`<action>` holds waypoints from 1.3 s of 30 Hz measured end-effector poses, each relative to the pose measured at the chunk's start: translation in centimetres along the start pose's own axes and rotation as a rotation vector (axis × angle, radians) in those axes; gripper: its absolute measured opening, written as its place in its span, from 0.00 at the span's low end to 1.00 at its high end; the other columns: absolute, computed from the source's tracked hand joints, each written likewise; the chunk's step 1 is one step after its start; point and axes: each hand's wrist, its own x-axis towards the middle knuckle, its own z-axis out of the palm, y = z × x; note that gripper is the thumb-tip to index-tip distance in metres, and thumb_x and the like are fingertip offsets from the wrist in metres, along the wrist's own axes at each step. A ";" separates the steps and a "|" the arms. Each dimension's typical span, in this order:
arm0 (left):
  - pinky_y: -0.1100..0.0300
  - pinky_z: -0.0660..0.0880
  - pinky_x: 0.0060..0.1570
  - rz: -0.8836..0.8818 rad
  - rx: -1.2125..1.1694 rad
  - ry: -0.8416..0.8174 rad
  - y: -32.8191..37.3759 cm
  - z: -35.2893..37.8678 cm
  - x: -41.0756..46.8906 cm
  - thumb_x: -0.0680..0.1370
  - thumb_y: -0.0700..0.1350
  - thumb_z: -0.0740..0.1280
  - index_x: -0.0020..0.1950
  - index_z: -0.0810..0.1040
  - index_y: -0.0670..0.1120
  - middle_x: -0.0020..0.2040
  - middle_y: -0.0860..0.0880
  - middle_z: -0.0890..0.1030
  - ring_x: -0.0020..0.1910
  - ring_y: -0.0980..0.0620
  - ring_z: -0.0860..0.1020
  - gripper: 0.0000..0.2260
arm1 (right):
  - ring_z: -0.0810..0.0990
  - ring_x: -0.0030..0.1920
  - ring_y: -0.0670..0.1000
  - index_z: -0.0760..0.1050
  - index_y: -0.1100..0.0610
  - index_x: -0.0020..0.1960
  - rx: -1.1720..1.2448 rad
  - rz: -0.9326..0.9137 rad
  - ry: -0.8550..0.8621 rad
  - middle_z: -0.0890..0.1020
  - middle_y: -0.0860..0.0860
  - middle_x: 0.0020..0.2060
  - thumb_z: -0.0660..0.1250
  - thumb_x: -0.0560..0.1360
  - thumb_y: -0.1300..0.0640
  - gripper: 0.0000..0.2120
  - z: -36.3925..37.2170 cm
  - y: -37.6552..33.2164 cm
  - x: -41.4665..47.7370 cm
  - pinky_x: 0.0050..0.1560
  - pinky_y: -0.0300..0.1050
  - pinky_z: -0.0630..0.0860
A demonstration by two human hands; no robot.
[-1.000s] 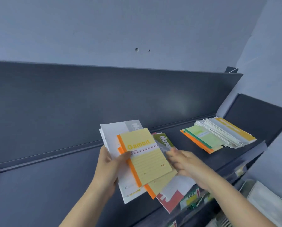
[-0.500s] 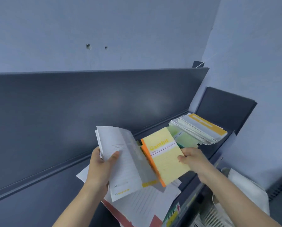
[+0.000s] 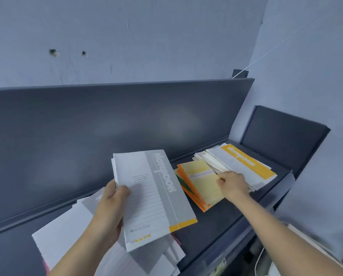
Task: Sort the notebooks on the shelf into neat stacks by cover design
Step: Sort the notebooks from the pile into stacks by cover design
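Dark shelf (image 3: 216,220): yellow notebook (image 3: 204,184) now laid on matching stack (image 3: 195,199), right hand (image 3: 233,184) pinching it; left hand (image 3: 110,208) grips grey-white notebooks (image 3: 146,192).

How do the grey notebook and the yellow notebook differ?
The grey notebook is white with a grey band; the yellow notebook has an orange spine. The grey one is held by the left hand; the yellow one lies on a pile. Both face up.
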 end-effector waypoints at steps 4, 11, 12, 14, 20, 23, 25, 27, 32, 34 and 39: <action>0.53 0.78 0.41 0.005 0.015 0.029 -0.9 6.7 1.2 0.80 0.37 0.54 0.61 0.72 0.47 0.55 0.46 0.81 0.52 0.45 0.80 0.13 | 0.78 0.55 0.53 0.80 0.52 0.52 0.444 -0.093 -0.109 0.81 0.48 0.50 0.61 0.79 0.50 0.10 -1.9 0.8 0.1 0.56 0.49 0.75; 0.51 0.80 0.49 0.085 0.141 -0.190 -3.7 15.2 3.0 0.78 0.35 0.57 0.62 0.73 0.49 0.55 0.45 0.82 0.54 0.45 0.81 0.16 | 0.82 0.51 0.50 0.79 0.53 0.53 0.776 -0.184 -0.343 0.84 0.49 0.49 0.65 0.77 0.61 0.07 -6.3 3.3 1.7 0.55 0.51 0.77; 0.50 0.80 0.49 0.082 0.213 -0.204 -4.0 15.6 3.3 0.79 0.35 0.58 0.62 0.72 0.50 0.54 0.45 0.82 0.52 0.44 0.81 0.16 | 0.82 0.50 0.51 0.79 0.52 0.51 0.799 -0.170 -0.288 0.84 0.49 0.48 0.64 0.77 0.62 0.08 -7.1 4.2 3.0 0.54 0.51 0.77; 0.53 0.80 0.47 0.130 0.402 -0.139 -4.6 15.8 3.7 0.79 0.34 0.60 0.60 0.72 0.53 0.49 0.49 0.82 0.48 0.46 0.81 0.16 | 0.81 0.49 0.52 0.79 0.52 0.52 0.741 -0.138 -0.171 0.83 0.50 0.49 0.64 0.77 0.62 0.09 -8.6 6.1 6.1 0.51 0.49 0.77; 0.75 0.73 0.44 0.336 0.904 -0.006 -5.8 13.9 3.7 0.78 0.38 0.64 0.61 0.77 0.50 0.47 0.57 0.82 0.44 0.59 0.79 0.13 | 0.69 0.59 0.57 0.74 0.57 0.59 -0.386 -0.109 -0.097 0.71 0.55 0.58 0.63 0.75 0.57 0.14 -7.5 9.8 11.9 0.51 0.48 0.72; 0.74 0.72 0.44 0.364 1.024 0.024 -5.6 12.6 3.0 0.78 0.40 0.64 0.60 0.79 0.52 0.44 0.61 0.80 0.45 0.61 0.78 0.13 | 0.67 0.62 0.58 0.73 0.56 0.63 -0.381 -0.186 -0.076 0.69 0.55 0.61 0.59 0.76 0.64 0.17 -6.3 8.4 11.7 0.56 0.50 0.71; 0.73 0.72 0.46 0.368 1.074 0.066 -5.5 11.4 2.6 0.78 0.41 0.64 0.60 0.80 0.52 0.45 0.60 0.79 0.45 0.60 0.78 0.13 | 0.67 0.64 0.57 0.73 0.55 0.65 -0.323 -0.268 -0.083 0.70 0.55 0.64 0.58 0.75 0.66 0.20 -5.5 6.7 11.1 0.58 0.50 0.70; 0.76 0.69 0.43 0.365 1.090 0.115 -5.2 10.0 1.9 0.78 0.41 0.64 0.60 0.80 0.51 0.45 0.58 0.78 0.42 0.60 0.76 0.13 | 0.66 0.67 0.57 0.73 0.54 0.67 -0.191 -0.358 -0.099 0.70 0.54 0.67 0.59 0.75 0.67 0.22 -4.6 4.3 9.9 0.62 0.49 0.69; 0.69 0.71 0.45 0.346 1.135 0.223 -3.6 4.4 -2.3 0.79 0.42 0.62 0.60 0.78 0.55 0.44 0.58 0.78 0.41 0.59 0.76 0.14 | 0.70 0.65 0.54 0.76 0.55 0.64 0.017 -0.631 -0.163 0.74 0.52 0.63 0.62 0.76 0.66 0.19 -2.2 -4.1 4.1 0.62 0.47 0.69; 0.66 0.73 0.47 0.328 1.169 0.268 -3.0 1.0 -5.3 0.79 0.42 0.61 0.60 0.78 0.56 0.46 0.60 0.77 0.43 0.58 0.76 0.14 | 0.70 0.65 0.53 0.76 0.55 0.64 0.045 -0.730 -0.208 0.75 0.50 0.62 0.63 0.76 0.65 0.17 -1.0 -7.7 0.8 0.63 0.46 0.69; 0.66 0.72 0.44 0.262 1.199 0.483 -2.5 -11.2 -15.3 0.78 0.41 0.62 0.56 0.80 0.56 0.42 0.65 0.74 0.39 0.63 0.75 0.13 | 0.73 0.63 0.53 0.77 0.55 0.63 0.045 -0.939 -0.333 0.77 0.51 0.59 0.63 0.77 0.61 0.15 3.1 -17.7 -10.2 0.59 0.42 0.68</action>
